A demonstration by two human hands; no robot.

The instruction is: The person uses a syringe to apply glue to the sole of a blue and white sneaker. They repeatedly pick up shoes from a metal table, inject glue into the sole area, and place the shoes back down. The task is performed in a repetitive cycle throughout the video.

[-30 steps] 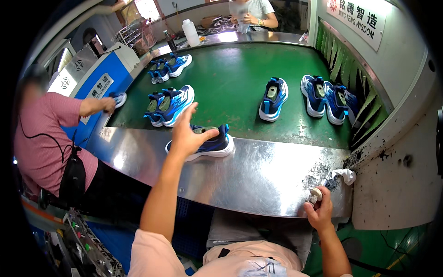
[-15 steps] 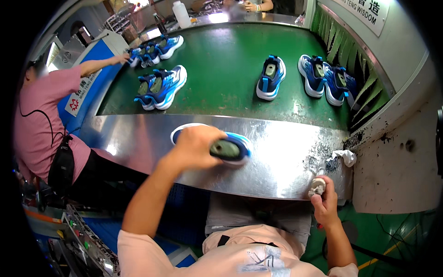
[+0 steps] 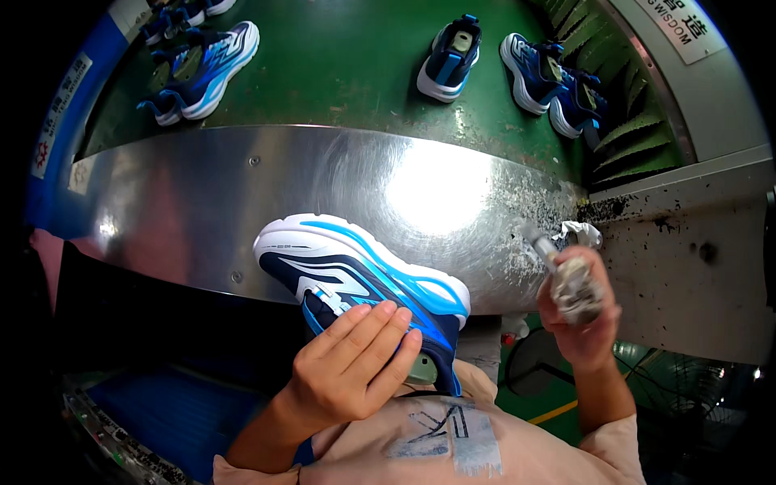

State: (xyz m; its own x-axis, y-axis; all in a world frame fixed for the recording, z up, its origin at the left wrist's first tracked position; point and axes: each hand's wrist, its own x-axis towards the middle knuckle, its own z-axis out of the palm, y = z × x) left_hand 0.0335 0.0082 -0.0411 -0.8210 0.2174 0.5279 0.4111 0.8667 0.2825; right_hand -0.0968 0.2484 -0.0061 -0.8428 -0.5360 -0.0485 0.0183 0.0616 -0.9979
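Close to my body, my left hand (image 3: pixel 343 372) grips a navy, white and blue sneaker (image 3: pixel 364 271) by its upper. It lies tilted on its side, with the white and blue sole edge facing up and away from me and the toe to the left. Inside the shoe's opening, part of a green shoe last (image 3: pixel 423 369) shows. On the right, my right hand (image 3: pixel 592 343) closes around a tool with a wrapped, stained handle (image 3: pixel 577 293) and a narrow tip (image 3: pixel 540 246). Motion blurs that tip, so its kind is unclear.
A shiny metal ledge (image 3: pixel 323 178) borders the green conveyor belt (image 3: pixel 339 65). More sneakers stand there: a pair (image 3: pixel 214 69) at left, one (image 3: pixel 451 61) in the middle, several (image 3: pixel 533 77) by the strip curtain (image 3: pixel 638 121). A crumpled white cloth (image 3: pixel 579 234) lies at the ledge's right end.
The sneaker has come off the ledge toward me and been turned onto its side. My right hand has raised the tool. The view has shifted closer to the ledge.
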